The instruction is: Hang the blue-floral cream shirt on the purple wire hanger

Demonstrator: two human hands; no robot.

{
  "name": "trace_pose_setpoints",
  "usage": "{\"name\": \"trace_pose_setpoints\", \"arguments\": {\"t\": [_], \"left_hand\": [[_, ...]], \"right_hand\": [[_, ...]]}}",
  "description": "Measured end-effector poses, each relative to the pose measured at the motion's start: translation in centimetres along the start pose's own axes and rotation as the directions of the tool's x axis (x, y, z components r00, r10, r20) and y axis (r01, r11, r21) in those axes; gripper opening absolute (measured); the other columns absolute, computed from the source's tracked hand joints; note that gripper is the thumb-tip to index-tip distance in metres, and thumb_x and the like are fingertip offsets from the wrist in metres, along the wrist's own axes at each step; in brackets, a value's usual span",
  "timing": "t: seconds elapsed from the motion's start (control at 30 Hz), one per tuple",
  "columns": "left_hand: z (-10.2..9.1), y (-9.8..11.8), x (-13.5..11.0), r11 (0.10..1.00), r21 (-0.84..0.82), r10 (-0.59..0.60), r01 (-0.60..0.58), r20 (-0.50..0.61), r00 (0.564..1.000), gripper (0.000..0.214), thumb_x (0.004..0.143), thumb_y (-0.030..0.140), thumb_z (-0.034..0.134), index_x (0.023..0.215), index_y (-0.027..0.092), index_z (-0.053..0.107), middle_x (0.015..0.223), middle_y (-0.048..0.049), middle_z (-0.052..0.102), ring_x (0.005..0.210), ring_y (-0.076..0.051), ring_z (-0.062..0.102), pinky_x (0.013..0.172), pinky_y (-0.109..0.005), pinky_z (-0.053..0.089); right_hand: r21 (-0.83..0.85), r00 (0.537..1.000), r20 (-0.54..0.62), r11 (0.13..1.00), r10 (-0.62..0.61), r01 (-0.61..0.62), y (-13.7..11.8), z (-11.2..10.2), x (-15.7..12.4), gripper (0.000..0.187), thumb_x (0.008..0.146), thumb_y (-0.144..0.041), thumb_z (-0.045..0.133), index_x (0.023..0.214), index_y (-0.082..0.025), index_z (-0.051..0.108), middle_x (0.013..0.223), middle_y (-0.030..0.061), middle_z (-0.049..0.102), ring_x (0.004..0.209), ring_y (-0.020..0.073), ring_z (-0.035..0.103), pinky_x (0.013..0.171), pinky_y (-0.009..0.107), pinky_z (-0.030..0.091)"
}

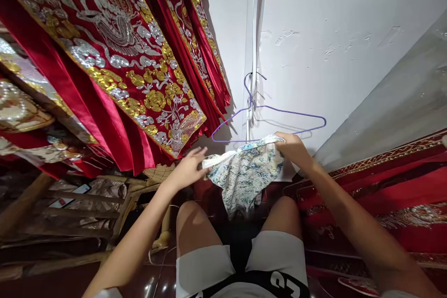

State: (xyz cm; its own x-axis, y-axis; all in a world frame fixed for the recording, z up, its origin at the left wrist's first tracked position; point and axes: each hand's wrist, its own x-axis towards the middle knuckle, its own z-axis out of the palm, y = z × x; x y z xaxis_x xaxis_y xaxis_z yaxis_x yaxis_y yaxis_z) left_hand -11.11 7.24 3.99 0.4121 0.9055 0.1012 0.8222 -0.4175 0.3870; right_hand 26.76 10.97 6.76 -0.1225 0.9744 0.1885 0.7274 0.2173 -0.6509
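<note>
We are finding left hand (pixel 189 168) and right hand (pixel 292 148) holding the patterned garment (pixel 249 174); slackening would be risking slippage.

Cloth (pixel 249 174): wht w/ blue & yellow print. Hanger (pixel 252 102): purple. Drape (pixel 150 74): red w/ gold/silver floral emb.

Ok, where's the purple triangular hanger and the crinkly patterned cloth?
Thin purple triangular hanger (pixel 252 102): head view, neck below the hook.
Blue-and-white patterned cloth (pixel 249 172): head view, hanging middle part.
</note>
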Motion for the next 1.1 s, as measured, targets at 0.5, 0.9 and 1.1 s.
{"name": "trace_pose_setpoints", "arguments": {"t": [0.5, 0.9, 1.1], "left_hand": [[1.8, 1.1, 4.5, 0.863, -0.438, -0.241, 0.251, 0.080, 0.967, 0.089, 0.079, 0.064, 0.069, 0.144, 0.012, 0.038, 0.120, -0.0183, 0.073, 0.106, -0.031, 0.072, 0.096, -0.044, 0.054], [13.1, 6.6, 5.9, 0.702, -0.710, 0.174, -0.063, 0.086, 0.981, 0.072, 0.089, 0.042, 0.068, 0.151, 0.022, 0.039, 0.163, -0.0151, 0.038, 0.152, -0.030, 0.033, 0.125, -0.046, 0.024], [12.9, 5.3, 6.0, 0.793, -0.607, 0.270, -0.044, 0.286, 0.919, 0.047, 0.095, 0.057, 0.051, 0.107, 0.015, 0.069, 0.105, -0.0092, 0.073, 0.099, -0.026, 0.067, 0.091, -0.037, 0.051]], "right_hand": [[0.235, 0.995, 0.069, 0.971, -0.072, 0.054, -0.5, -1.1, -2.9, 0.020, 0.080, -0.027, 0.047, 0.062, -0.023, 0.037, 0.057, -0.0049, 0.033, 0.057, 0.0135, 0.029, 0.056, 0.029, 0.023], [0.252, 0.990, 0.103, 0.965, -0.097, 0.068, -0.6, 0.1, -2.8, 0.018, 0.073, -0.021, 0.045, 0.063, -0.023, 0.031, 0.061, -0.0043, 0.032, 0.058, 0.0133, 0.030, 0.056, 0.029, 0.023], [0.223, 0.984, 0.128, 0.971, -0.121, 0.090, -0.1, -1.0, -2.8, 0.011, 0.077, -0.024, 0.046, 0.068, -0.021, 0.050, 0.066, -0.0019, 0.049, 0.063, 0.0154, 0.043, 0.059, 0.028, 0.030]]}}
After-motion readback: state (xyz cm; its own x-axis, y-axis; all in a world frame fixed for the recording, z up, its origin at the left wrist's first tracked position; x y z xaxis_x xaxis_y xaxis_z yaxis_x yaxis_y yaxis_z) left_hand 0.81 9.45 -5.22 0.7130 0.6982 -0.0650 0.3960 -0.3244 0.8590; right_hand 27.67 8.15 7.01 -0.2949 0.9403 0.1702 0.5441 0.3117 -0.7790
